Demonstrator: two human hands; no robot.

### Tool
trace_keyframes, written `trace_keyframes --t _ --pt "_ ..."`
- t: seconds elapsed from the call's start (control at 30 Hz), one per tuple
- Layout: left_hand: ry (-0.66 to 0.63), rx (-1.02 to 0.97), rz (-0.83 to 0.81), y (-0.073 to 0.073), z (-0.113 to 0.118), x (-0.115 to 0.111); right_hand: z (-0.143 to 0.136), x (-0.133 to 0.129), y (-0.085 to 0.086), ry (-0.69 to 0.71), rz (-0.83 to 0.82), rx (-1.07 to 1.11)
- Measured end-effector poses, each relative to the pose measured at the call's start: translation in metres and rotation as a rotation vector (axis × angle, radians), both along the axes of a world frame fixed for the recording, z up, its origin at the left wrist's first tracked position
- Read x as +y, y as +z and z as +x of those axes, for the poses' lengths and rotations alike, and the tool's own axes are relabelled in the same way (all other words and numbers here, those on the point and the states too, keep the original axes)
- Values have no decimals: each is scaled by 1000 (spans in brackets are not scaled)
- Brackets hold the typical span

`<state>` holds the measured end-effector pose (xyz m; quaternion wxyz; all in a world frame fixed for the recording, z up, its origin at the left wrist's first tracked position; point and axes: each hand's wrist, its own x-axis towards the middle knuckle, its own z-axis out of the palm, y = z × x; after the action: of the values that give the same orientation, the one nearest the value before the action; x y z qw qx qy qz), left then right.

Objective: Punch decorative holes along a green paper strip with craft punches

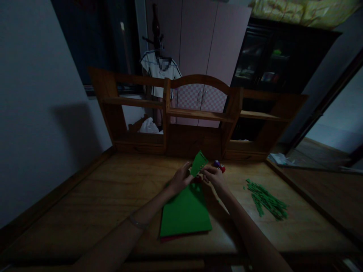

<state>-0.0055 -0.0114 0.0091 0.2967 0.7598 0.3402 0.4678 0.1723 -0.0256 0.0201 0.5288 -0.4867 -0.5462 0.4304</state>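
My left hand (pixel 181 178) grips the lower left side of a small green sheet (pixel 199 163), which is raised and tilted above the desk. A row of small marks or holes runs along its top edge. At the sheet's right edge, the fingers of my right hand (pixel 214 176) are pinched together; whether they hold the sheet or some tiny piece is too dark to tell. Below both hands lies a stack of larger green sheets (pixel 185 215), with a red layer showing at its bottom edge. Just beyond my right hand sit small purple (pixel 216 163) and red (pixel 222 168) round things with eye-like dots.
A pile of thin green strips (pixel 268 202) lies on the wooden desk (pixel 113 189) to the right. A wooden shelf unit (pixel 198 113) stands along the desk's back edge. The wall (pixel 34 113) is at the left. Behind are a pink wardrobe (pixel 198 45) and a dark cabinet (pixel 272 56).
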Motion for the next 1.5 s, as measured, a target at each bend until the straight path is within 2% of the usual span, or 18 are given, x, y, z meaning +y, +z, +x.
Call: trace_keyframes --t 0.07,0.17,0.33,0.4,0.77,1.07,1.27,1.5 --pt "31 13 60 -3 1 3 0 -2 2 0 0 -7" --pt "84 38 64 -5 3 6 0 -1 2 -13 25 -40" --pt "-73 17 128 0 4 3 2 3 -3 -35 44 -57" --pt "-85 6 150 2 4 2 2 3 -3 -35 27 -51" --pt "-32 -9 151 0 7 6 3 2 -2 -3 73 -92" --pt "50 12 175 -4 5 10 1 6 -12 23 101 -42" --pt "88 7 207 -3 4 8 -2 -3 -2 33 230 -129" --pt "74 36 221 1 2 6 -2 -5 3 22 226 -216"
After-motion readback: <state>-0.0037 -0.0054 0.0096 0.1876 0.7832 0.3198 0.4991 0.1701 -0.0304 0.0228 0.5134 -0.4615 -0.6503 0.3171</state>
